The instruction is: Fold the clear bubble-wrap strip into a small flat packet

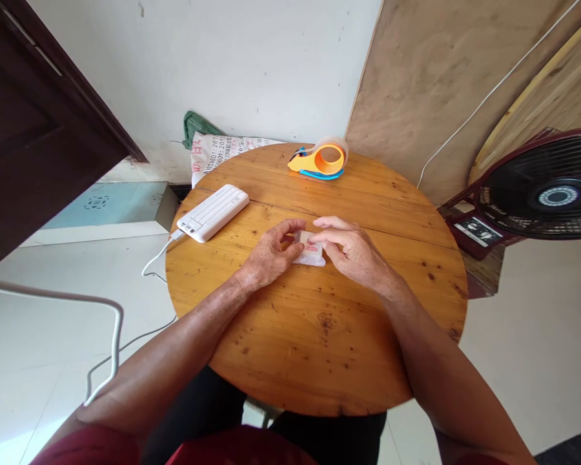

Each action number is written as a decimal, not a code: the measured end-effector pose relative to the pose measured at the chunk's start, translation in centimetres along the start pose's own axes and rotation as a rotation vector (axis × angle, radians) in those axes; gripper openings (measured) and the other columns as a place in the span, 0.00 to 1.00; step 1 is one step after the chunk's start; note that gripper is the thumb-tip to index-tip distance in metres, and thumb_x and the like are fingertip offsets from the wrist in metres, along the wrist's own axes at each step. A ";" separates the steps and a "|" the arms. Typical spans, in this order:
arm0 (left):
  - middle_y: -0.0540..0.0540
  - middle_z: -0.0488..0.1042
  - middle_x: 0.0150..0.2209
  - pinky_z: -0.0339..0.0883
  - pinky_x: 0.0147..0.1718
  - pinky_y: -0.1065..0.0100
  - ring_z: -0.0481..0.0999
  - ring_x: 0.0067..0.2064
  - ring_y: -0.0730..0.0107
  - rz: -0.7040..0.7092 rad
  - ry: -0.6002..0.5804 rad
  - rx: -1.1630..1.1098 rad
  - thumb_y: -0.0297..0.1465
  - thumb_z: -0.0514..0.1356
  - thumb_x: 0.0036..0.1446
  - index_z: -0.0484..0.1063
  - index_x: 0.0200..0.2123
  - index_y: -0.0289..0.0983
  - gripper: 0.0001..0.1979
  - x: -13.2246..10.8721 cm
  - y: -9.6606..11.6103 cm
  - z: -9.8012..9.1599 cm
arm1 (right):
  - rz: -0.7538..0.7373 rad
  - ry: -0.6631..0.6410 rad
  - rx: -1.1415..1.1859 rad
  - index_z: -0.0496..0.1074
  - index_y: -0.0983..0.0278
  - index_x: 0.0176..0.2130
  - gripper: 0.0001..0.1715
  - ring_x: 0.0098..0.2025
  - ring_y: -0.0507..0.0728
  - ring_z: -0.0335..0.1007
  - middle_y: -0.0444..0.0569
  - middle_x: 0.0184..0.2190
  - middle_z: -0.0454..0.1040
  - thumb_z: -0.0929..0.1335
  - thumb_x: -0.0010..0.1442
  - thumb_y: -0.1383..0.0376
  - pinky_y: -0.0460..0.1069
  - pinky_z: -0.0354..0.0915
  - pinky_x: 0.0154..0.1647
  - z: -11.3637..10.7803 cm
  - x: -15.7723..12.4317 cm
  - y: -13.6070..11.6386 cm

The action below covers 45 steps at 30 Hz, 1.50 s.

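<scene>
A small, flat, clear plastic packet (312,257) with red print lies on the round wooden table, between my two hands. Around its left edge curve the fingers of my left hand (274,250), the thumb resting on the packet. From the other side my right hand (351,250) reaches over the packet's upper right part. Its fingers are stretched out and apart, with the fingertips at or just above the plastic; whether they press on it I cannot tell. My fingers cover part of the packet, so its contents are unclear.
On the wooden table (290,323), an orange and blue tape dispenser (323,160) stands at the back. A white power bank (214,212) with a plugged-in cable lies at left. A dark fan (552,187) is beyond the right edge, a printed sack (213,155) behind the table.
</scene>
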<state>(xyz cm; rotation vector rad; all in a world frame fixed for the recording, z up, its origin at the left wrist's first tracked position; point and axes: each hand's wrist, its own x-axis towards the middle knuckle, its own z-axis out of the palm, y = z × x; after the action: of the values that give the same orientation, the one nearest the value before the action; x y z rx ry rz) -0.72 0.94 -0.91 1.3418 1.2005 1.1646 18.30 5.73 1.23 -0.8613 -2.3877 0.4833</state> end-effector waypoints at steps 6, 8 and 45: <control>0.39 0.74 0.48 0.70 0.45 0.60 0.73 0.46 0.60 -0.038 0.000 0.004 0.35 0.62 0.52 0.66 0.56 0.33 0.28 -0.2 0.4 -0.1 | 0.072 0.090 0.137 0.78 0.61 0.40 0.18 0.53 0.57 0.72 0.51 0.50 0.75 0.62 0.58 0.73 0.56 0.66 0.57 -0.6 0.3 0.3; 0.38 0.73 0.52 0.70 0.47 0.57 0.73 0.49 0.57 -0.046 0.038 -0.014 0.38 0.62 0.51 0.66 0.57 0.34 0.30 -0.2 0.3 -0.2 | 0.112 0.126 0.158 0.78 0.61 0.41 0.17 0.53 0.57 0.72 0.51 0.49 0.76 0.63 0.58 0.72 0.56 0.65 0.58 -1.2 0.4 0.4; 0.46 0.71 0.35 0.67 0.36 0.67 0.71 0.35 0.70 0.113 -0.033 0.237 0.36 0.61 0.56 0.72 0.47 0.36 0.16 -0.4 -0.6 0.6 | 0.505 0.275 0.576 0.73 0.63 0.46 0.21 0.35 0.54 0.74 0.50 0.39 0.79 0.70 0.51 0.61 0.51 0.70 0.37 3.0 1.0 3.8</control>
<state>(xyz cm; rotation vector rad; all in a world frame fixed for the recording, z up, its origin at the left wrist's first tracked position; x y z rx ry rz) -0.20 0.53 -1.55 1.6183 1.2827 1.0996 17.61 8.70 -2.62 -1.1530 -1.6305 1.1013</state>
